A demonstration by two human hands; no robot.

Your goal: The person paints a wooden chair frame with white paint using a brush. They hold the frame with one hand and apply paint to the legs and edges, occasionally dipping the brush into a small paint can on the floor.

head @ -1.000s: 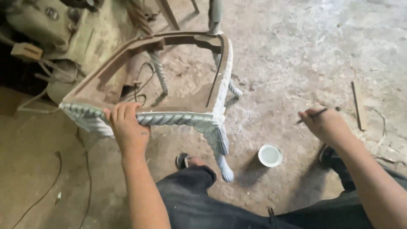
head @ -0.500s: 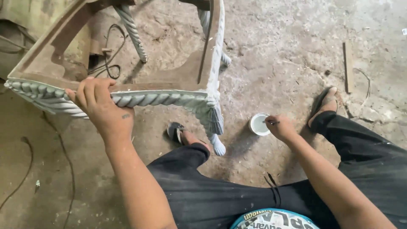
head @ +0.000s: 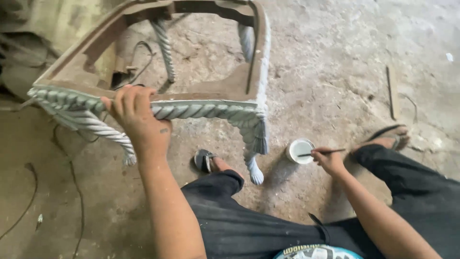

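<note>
A carved wooden stool frame (head: 211,111) with twisted, pale grey painted rails and legs stands tilted on the concrete floor. My left hand (head: 136,120) grips its front twisted rail from above. My right hand (head: 328,160) holds a thin paintbrush (head: 322,153) whose tip reaches over a small white paint cup (head: 300,150) on the floor, to the right of the frame's front leg (head: 253,153).
My legs in dark trousers (head: 268,225) and sandalled feet (head: 206,160) rest on the floor. A thin wooden stick (head: 392,91) lies at right. Cables (head: 72,192) trail at left, and dusty machinery and cloth (head: 33,38) sit at upper left.
My right hand has moved down from mid-air to the paint cup, bringing the brush tip over it. My left hand keeps its grip on the rail while the view shifts.
</note>
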